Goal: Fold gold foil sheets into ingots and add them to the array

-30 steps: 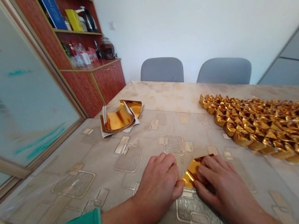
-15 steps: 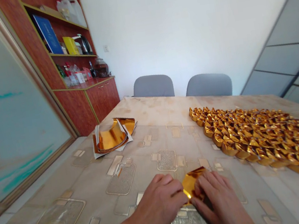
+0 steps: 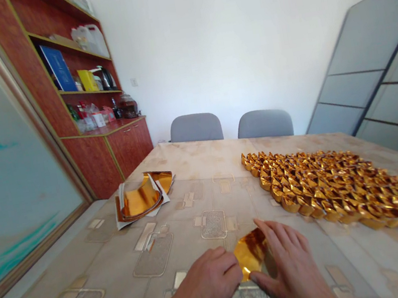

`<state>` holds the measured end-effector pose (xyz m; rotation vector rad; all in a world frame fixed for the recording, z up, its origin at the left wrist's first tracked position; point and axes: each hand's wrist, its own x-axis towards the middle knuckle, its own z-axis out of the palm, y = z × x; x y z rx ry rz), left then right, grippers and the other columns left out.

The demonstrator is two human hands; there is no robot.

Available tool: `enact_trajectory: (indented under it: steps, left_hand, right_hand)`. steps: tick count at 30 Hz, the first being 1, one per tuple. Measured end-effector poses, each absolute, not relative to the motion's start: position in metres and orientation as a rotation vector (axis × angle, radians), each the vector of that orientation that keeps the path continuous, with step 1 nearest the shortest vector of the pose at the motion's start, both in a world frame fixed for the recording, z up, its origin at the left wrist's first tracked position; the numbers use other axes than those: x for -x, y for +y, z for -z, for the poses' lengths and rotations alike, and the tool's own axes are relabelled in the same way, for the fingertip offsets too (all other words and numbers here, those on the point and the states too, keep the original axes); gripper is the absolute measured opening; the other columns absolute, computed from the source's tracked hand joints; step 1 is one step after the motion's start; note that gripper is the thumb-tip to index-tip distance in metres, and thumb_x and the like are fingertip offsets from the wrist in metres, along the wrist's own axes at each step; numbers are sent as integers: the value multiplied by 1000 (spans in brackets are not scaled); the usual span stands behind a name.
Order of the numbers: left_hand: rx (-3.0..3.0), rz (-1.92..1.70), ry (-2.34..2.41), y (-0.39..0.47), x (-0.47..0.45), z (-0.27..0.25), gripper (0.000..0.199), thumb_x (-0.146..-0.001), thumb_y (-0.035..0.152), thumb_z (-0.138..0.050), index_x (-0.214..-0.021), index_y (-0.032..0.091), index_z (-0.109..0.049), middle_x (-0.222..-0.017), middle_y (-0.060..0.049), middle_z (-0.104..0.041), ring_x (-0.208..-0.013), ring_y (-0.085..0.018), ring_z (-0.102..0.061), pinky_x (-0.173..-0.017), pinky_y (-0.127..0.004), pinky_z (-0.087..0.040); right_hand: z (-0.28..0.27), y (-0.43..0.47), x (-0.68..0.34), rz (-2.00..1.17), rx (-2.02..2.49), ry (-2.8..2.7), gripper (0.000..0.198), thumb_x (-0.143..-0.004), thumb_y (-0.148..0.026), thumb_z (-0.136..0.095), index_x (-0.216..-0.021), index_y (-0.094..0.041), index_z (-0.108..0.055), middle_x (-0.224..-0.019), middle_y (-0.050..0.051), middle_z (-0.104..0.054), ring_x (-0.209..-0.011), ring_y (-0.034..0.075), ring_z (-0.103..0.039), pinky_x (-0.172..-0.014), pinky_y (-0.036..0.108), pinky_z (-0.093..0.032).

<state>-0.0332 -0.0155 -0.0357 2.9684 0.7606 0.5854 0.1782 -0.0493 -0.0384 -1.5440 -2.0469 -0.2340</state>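
A piece of shiny gold foil paper (image 3: pixel 250 252), partly bent, is between my two hands near the front of the table. My left hand (image 3: pixel 213 279) has its fingers curled and pressed at the paper's left edge, hiding that side. On the other side my right hand (image 3: pixel 290 261) holds the sheet, thumb at its lower edge and fingers along its upper right edge. A stack of gold foil sheets with white backing (image 3: pixel 141 199) lies curled at the left. Many folded gold paper ingots (image 3: pixel 327 183) stand packed in rows at the right.
A patterned cloth covers the table (image 3: pixel 182 233). Two grey chairs (image 3: pixel 195 128) stand at its far side. Back left is a red-brown shelf cabinet (image 3: pixel 89 157) with bottles and a kettle. A frosted glass door (image 3: pixel 14 164) is on the left.
My right fingers have opened out from a curled grip over the foil to its upper right edge, so more of the foil shows. The view has tilted up and turned slightly right.
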Motion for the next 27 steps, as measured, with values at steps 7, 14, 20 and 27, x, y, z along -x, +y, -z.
enact_trajectory:
  steps: [7,14,20,27]
  left_hand:
    - [-2909,-449,908,-10,22,29,7,-91,24,-60,-87,18,-61,-87,0,-64,-78,-17,-59,-67,-28,-48]
    - [-2877,-418,841,-6,19,20,19,-92,19,-55,-110,18,-61,-129,-5,-61,-104,-21,-60,-92,-35,-47]
    - [-2902,-279,917,-6,20,17,27,-94,23,-53,-121,22,-58,-124,-5,-65,-98,-23,-61,-88,-39,-47]
    - [-2869,-135,1023,-11,23,4,35,-94,28,-54,-129,24,-52,-123,-5,-66,-96,-26,-60,-83,-41,-47]
  right_hand:
    - [21,-51,-173,-50,1598,-2023,28,-62,-25,-82,-83,-24,-65,-108,6,-63,-101,31,-54,-89,48,-40]
    - [20,-50,-175,-148,1620,-2150,36,-72,-30,-77,-106,-29,-66,-102,5,-64,-97,29,-56,-89,47,-40]
    - [21,-52,-174,4,1637,-2216,37,-77,-38,-73,-111,-30,-66,-102,6,-65,-99,31,-57,-93,52,-38]
    - [27,-57,-174,154,1694,-2143,40,-74,-45,-75,-108,-26,-68,-103,8,-67,-98,32,-58,-97,55,-33]
